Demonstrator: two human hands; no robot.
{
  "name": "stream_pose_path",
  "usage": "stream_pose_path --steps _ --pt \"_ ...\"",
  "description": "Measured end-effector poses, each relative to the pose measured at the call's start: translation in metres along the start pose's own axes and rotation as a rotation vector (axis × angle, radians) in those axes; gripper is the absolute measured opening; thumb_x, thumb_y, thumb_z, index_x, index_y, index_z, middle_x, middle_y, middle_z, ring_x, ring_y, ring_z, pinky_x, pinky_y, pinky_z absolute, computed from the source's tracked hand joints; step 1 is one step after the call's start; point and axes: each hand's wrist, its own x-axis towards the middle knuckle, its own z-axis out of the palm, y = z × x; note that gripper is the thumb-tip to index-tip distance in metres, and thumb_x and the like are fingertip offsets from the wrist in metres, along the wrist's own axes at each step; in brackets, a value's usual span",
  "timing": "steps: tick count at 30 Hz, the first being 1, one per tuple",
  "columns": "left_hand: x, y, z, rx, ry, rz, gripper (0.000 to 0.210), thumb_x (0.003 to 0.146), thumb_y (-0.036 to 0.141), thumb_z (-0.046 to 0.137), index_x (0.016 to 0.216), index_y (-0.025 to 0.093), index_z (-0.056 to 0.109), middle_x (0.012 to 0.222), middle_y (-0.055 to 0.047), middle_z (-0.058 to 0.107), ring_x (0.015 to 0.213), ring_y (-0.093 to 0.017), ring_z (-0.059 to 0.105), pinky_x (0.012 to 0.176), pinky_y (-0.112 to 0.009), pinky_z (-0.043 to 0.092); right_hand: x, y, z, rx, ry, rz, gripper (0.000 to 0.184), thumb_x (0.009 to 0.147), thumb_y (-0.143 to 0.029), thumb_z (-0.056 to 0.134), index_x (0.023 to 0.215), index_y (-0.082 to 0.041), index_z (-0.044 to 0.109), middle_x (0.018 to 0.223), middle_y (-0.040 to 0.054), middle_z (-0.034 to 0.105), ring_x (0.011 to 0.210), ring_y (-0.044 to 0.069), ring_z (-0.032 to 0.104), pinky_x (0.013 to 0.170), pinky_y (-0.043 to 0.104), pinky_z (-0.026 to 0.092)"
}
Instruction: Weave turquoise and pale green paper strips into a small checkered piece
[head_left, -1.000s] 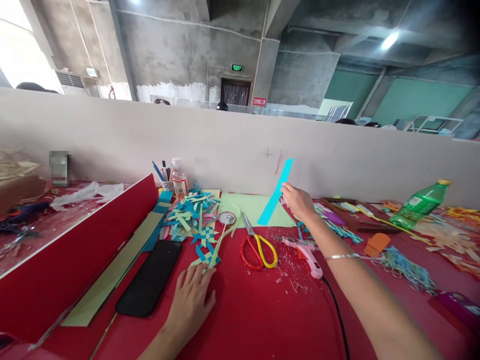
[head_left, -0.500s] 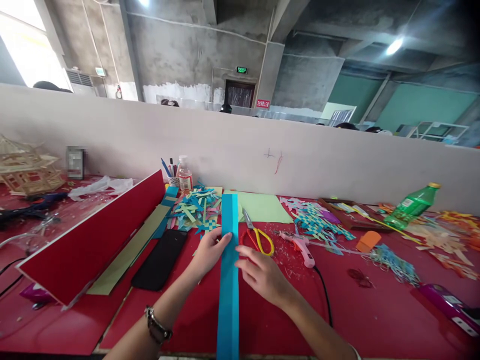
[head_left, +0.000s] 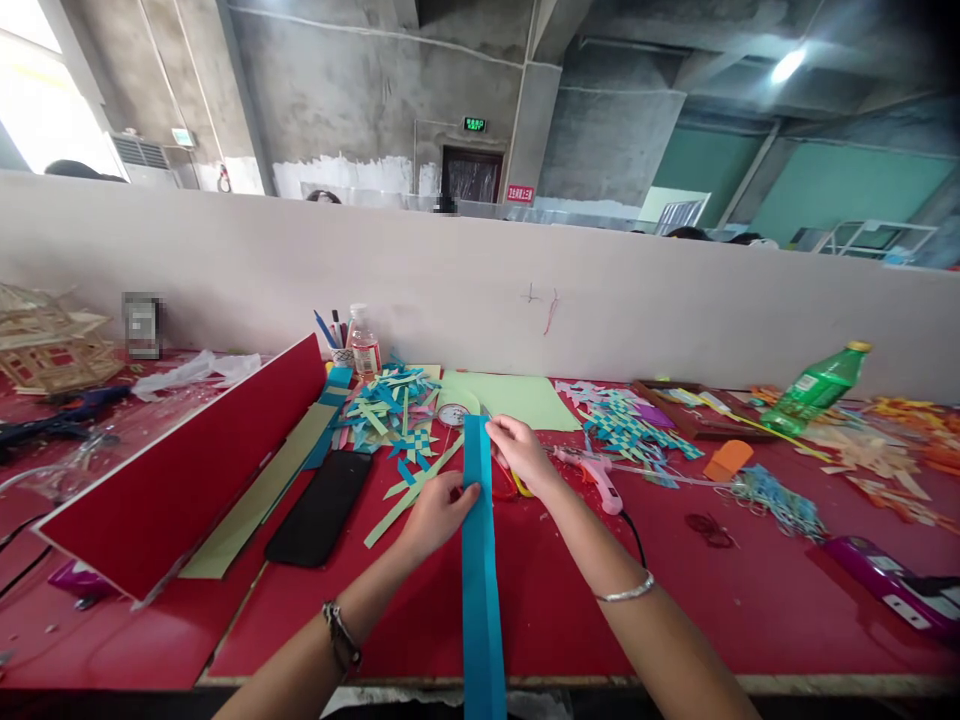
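Observation:
A long blue paper strip (head_left: pixel 480 570), creased along its length, runs from near my body toward the middle of the table. My left hand (head_left: pixel 442 512) pinches its left edge, thumb on top. Near the far end, my right hand (head_left: pixel 519 452) is closed on the strip's right edge. Partly hidden behind my right hand are the scissors (head_left: pixel 520 486), with only bits of their red and yellow handles showing. A pale green strip (head_left: pixel 409 500) lies just left of the blue one, and a roll of tape (head_left: pixel 453 414) sits beyond it.
On the left stand a red board (head_left: pixel 202 470) on edge and a black phone (head_left: pixel 319 508). Cut paper pieces (head_left: pixel 390 405) lie behind. To the right are a pink glue gun (head_left: pixel 602 480) with its cord, a green bottle (head_left: pixel 817 388) and a purple device (head_left: pixel 889 580).
My right hand has moved up to the strip's far end and closed on it, covering most of the scissors. The strip has shifted right and toward me. The tape roll now shows.

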Motion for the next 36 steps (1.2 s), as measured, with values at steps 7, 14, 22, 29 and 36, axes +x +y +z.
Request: stream_pose_path --steps 7,14,22,29,36 --pt "0.044 -0.019 -0.006 -0.159 0.086 -0.07 0.035 0.072 0.046 0.043 0.059 0.015 0.048 0.05 0.005 0.038 0.048 -0.008 0.035 0.044 -0.02 0.026 -0.01 0.031 0.01 0.075 -0.033 0.099 0.028 0.07 -0.042 0.048 0.055 -0.019 0.04 0.04 -0.0089 0.037 0.031 0.004 0.031 0.032 0.018 0.02" --pt "0.055 -0.038 0.011 -0.219 0.097 -0.086 0.034 0.07 0.045 0.046 0.058 0.014 0.05 0.05 0.004 0.043 0.049 -0.009 0.04 0.044 -0.019 0.028 -0.012 0.053 0.016 0.172 -0.024 0.185 0.028 0.071 -0.043 0.047 0.058 -0.019 0.041 0.04 -0.0088 0.041 0.029 0.004 0.034 0.03 0.018 0.021" --pt "0.047 -0.036 0.02 -0.335 0.098 -0.125 0.035 0.07 0.048 0.045 0.063 0.014 0.051 0.053 0.003 0.049 0.048 -0.01 0.045 0.044 -0.02 0.036 -0.014 0.059 0.019 0.261 0.012 0.246 0.029 0.068 -0.045 0.05 0.059 -0.019 0.043 0.038 -0.009 0.037 0.029 0.005 0.033 0.029 0.017 0.023" --pt "0.045 -0.037 0.022 -0.343 0.128 -0.152 0.033 0.069 0.046 0.048 0.059 0.015 0.049 0.049 0.005 0.045 0.046 -0.008 0.042 0.043 -0.019 0.033 -0.016 0.062 0.022 0.29 0.037 0.277 0.027 0.068 -0.042 0.05 0.057 -0.019 0.042 0.038 -0.0088 0.038 0.029 0.004 0.032 0.028 0.017 0.02" --pt "0.044 -0.042 0.022 -0.262 0.179 -0.148 0.029 0.069 0.04 0.05 0.054 0.015 0.05 0.046 0.005 0.042 0.046 -0.008 0.039 0.043 -0.019 0.028 -0.02 0.062 0.028 0.252 0.078 0.27 0.027 0.068 -0.038 0.051 0.052 -0.018 0.04 0.035 -0.0091 0.037 0.027 0.003 0.028 0.028 0.017 0.017"
